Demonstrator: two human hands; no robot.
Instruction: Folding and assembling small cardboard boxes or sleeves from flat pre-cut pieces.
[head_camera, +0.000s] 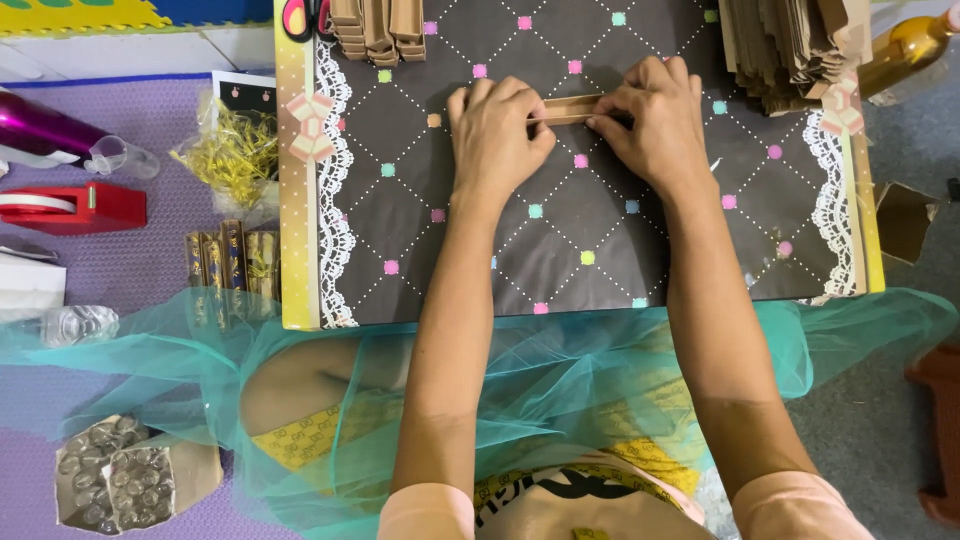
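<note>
Both hands press a small brown paper strip (572, 107) flat on the middle of the dark, dotted desk (560, 240): the left hand (495, 130) and right hand (655, 125) are each curled over one end, fingers pinching it. At the desk's far edge lie a row of folded brown paper pieces (375, 25) on the left, beside scissors (300, 18), and a larger heap of brown paper (790, 45) on the right. On the floor to the left sit one red tape dispenser (75, 208), yellow ties (235, 155) and one clear bottle (75, 325).
</note>
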